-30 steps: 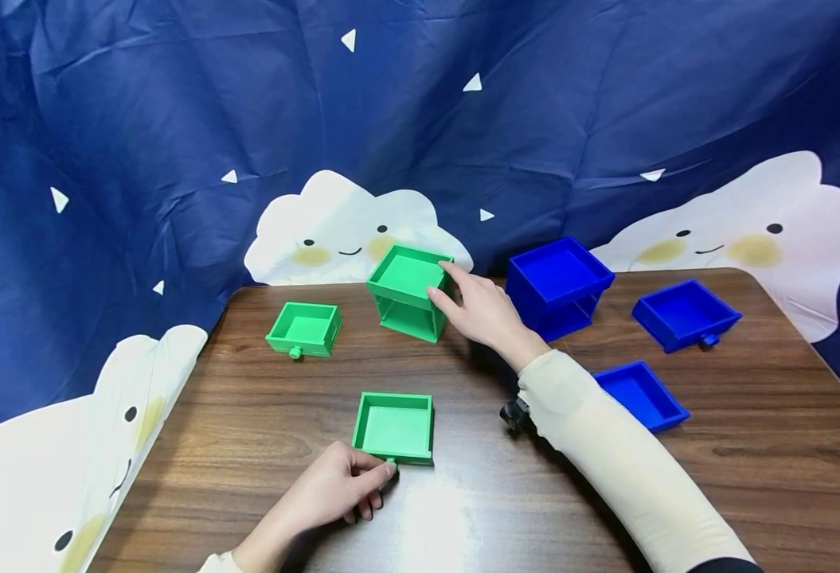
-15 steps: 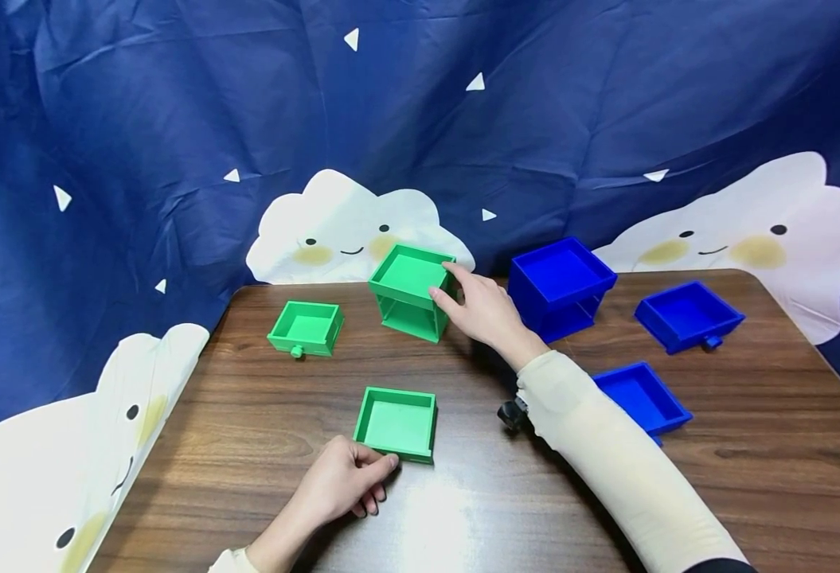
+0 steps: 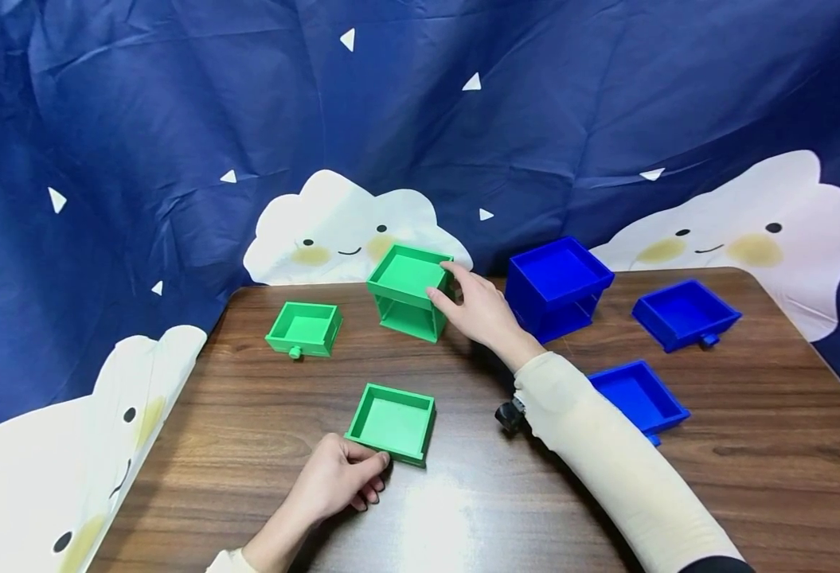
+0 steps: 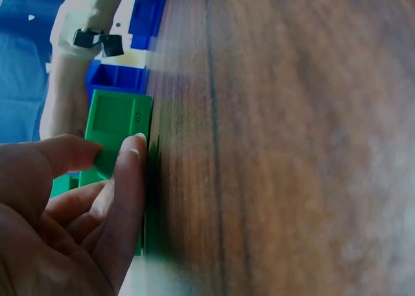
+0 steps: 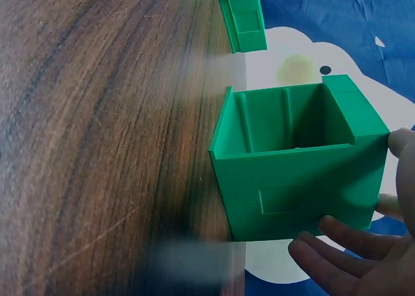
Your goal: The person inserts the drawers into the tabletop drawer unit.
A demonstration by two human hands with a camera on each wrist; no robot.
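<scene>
My left hand [image 3: 337, 477] pinches the front knob of a green drawer [image 3: 394, 422] that stands skewed at the table's middle front. In the left wrist view, thumb and fingers close on the knob at the drawer's front panel [image 4: 113, 117]. My right hand [image 3: 484, 310] holds the upper right side of a green two-level cabinet frame [image 3: 408, 274]. The thumb is at its front edge and a finger reaches farther back. In the right wrist view, the frame's open front [image 5: 285, 121] shows, with the fingers [image 5: 337, 257] along its side.
A second green drawer [image 3: 305, 328] sits back left. To the right stand a blue cabinet frame [image 3: 559, 278] and two blue drawers, one at the far right [image 3: 688, 313] and one partly behind my right sleeve [image 3: 642, 398]. A patterned blue cloth [image 3: 420, 119] hangs behind the table.
My left hand has shifted the green drawer slightly away from me and turned it clockwise, its front now angled toward the left. The right hand keeps its place on the green frame.
</scene>
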